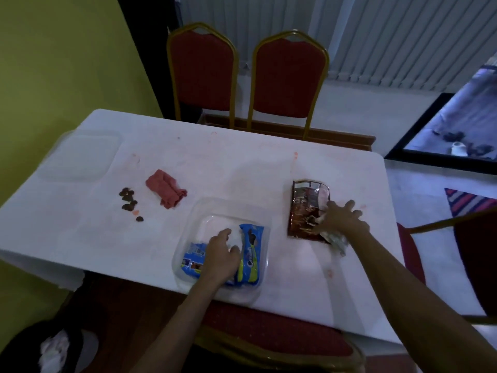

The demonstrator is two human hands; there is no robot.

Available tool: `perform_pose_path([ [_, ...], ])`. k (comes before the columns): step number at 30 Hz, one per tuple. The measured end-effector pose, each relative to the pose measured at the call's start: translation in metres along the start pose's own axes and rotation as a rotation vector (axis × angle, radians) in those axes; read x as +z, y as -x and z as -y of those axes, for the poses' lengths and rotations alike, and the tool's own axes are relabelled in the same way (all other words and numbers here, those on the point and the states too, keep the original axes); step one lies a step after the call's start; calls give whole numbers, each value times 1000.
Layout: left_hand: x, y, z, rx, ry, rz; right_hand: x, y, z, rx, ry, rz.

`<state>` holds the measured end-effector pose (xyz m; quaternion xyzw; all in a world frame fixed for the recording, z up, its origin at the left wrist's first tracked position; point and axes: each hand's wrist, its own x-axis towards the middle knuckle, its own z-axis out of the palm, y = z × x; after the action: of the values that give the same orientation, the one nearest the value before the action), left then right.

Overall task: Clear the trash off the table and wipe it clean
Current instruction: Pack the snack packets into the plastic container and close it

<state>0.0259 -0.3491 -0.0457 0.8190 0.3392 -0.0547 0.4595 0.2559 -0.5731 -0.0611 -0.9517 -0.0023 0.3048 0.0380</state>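
Left hand [223,251] down inside the clear tray [212,220], forearm in from the near edge, fingers loosely bent and pointing away, thumb to the right. Grip released, resting among the blue wrappers [250,255] without closing on them. Right hand [340,220] farther out and to the right, palm down, fingers straight and spread, pressing on the lower right corner of the brown wrapper [305,205]. Grip released here too, with crumpled white paper [337,242] bunched under the palm and wrist.

Tray at the near edge of the desk [242,162], brown wrapper flat just to its right and apart from it. Left of the tray, a rolled red cloth [166,192]. Beside that, a scatter of dark brown crumbs [129,200]. Well off at the far left corner, a clear lid [80,154]. White cover over the whole desk, marked with faint reddish stains [295,154].

Beyond the far edge, two red chairs [290,76] with gold frames, side by side. A third red seat [269,332] tucked under the near edge, a fourth [411,249] at the right end. Yellow-green wall [53,63] at left, pale vertical blinds [390,36] behind. On the floor at lower left, a black bin [21,351] with white scraps in it. On the floor at far right, a striped mat [468,203].
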Motion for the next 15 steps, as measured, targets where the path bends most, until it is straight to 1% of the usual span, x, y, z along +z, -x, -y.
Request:
perform_pose_path([
  [2, 3, 2, 0, -5, 10, -2, 12, 4, -14, -23, 10, 77],
  [3, 6, 4, -1, -5, 16, 5, 19, 7, -19, -25, 26, 57],
  [6, 13, 9, -5, 18, 6, 28, 30, 22, -23, -17, 94, -159],
  [12, 10, 11, -16, 75, 0, 35, 23, 30, -25, -40, 44, -261],
  [15, 2, 12, -18, 89, 0, 14, 6, 33, -27, -55, -49, -349],
])
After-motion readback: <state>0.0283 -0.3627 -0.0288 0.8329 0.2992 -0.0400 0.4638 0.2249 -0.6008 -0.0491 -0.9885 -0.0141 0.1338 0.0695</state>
